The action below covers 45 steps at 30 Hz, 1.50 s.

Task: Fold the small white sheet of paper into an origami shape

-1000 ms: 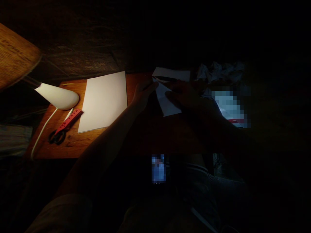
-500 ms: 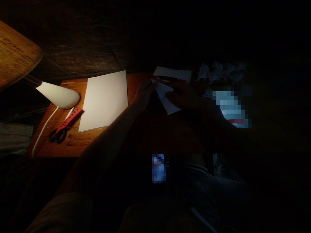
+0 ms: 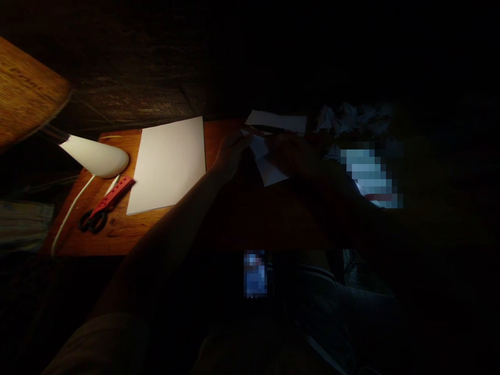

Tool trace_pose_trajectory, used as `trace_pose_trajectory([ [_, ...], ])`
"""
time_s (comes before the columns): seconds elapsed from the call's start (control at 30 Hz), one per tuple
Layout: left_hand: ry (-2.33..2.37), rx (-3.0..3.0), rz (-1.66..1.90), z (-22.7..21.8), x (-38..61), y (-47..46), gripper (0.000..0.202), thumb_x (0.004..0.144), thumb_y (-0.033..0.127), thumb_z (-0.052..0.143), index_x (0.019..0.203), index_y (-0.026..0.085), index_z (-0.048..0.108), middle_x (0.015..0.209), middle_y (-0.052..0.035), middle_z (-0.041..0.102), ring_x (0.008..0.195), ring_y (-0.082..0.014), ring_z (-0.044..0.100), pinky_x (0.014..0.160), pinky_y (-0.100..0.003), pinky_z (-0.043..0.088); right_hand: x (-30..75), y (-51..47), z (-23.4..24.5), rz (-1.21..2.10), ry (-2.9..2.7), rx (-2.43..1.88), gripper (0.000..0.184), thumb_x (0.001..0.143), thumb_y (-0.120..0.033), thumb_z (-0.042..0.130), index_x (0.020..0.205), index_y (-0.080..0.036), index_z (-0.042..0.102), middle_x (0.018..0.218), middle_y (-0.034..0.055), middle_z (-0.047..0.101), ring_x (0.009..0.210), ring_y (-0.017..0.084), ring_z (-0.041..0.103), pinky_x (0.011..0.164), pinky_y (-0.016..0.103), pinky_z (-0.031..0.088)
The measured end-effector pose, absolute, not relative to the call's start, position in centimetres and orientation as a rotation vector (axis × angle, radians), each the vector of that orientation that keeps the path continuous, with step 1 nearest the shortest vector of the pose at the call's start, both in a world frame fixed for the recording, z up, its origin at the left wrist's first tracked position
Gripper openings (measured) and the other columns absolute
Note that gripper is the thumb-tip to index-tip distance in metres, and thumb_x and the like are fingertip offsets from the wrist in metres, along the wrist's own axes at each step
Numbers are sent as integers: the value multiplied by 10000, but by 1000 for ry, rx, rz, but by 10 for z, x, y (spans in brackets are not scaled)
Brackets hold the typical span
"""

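Observation:
A folded piece of white paper (image 3: 269,169) is between my two hands at the middle of the dim wooden table. My left hand (image 3: 229,152) pinches its upper left end. My right hand (image 3: 295,153) lies over the paper's right side, its fingers curled onto it; deep shadow hides most of their detail. Just behind the hands lies another white paper piece (image 3: 277,121), with a dark, narrow shape along its near edge.
A stack of white sheets (image 3: 170,164) lies left of my hands, beside red-sheathed scissors with black handles (image 3: 105,205) and a lit lamp (image 3: 96,156). Several folded paper shapes (image 3: 351,120) sit at the back right, behind a bright pixelated screen (image 3: 369,174).
My right hand's fingers have shifted slightly on the folded paper, and its lower corner has swung a little to the left. My left hand keeps its hold at the upper end.

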<state>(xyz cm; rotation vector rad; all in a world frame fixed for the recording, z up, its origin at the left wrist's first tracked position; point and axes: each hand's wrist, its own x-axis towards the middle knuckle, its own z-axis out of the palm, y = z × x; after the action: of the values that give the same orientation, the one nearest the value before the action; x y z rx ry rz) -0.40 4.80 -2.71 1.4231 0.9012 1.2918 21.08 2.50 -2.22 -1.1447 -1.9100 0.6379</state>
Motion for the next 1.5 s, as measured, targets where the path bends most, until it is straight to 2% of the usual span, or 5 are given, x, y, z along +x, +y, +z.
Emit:
trace_pose_trajectory([
  [0.17, 877, 1391, 1309, -29, -3, 48, 384, 914, 594, 786, 960, 213, 765, 928, -42, 788, 994, -219, 766, 935, -370, 617, 213, 25, -6, 800, -1884, -1128, 379, 1070, -470, 601, 956, -182, 820, 944, 60, 805, 913, 213, 739, 839, 341, 609],
  [0.43, 949, 1380, 1352, -35, -5, 52, 385, 932, 550, 797, 794, 201, 712, 770, -13, 697, 773, -158, 702, 741, -306, 583, 212, 23, 0, 863, -1872, -1158, 181, 982, -267, 712, 1040, -183, 863, 1049, 73, 848, 976, 232, 763, 930, 377, 619],
  [0.87, 992, 1391, 1336, -38, -4, 51, 318, 892, 489, 845, 844, 190, 748, 805, -22, 752, 725, -146, 695, 686, -288, 563, 212, 21, 4, 868, -1893, -1212, 224, 995, -255, 661, 1074, -182, 858, 1049, 69, 839, 964, 225, 750, 900, 370, 610],
  [1.07, 1020, 1417, 1332, -35, -4, 49, 327, 847, 498, 882, 836, 196, 756, 796, 0, 775, 724, -141, 699, 696, -278, 581, 210, 16, 9, 837, -1912, -1238, 367, 935, -341, 765, 1263, -189, 828, 1083, 72, 846, 942, 223, 746, 832, 349, 609],
  [1.5, 991, 1446, 1341, -32, -1, 46, 382, 830, 542, 888, 777, 197, 735, 763, -11, 739, 703, -138, 670, 668, -277, 551, 211, 12, 11, 893, -1915, -1241, 368, 860, -277, 760, 1200, -157, 835, 1012, 76, 841, 830, 211, 729, 708, 319, 600],
])
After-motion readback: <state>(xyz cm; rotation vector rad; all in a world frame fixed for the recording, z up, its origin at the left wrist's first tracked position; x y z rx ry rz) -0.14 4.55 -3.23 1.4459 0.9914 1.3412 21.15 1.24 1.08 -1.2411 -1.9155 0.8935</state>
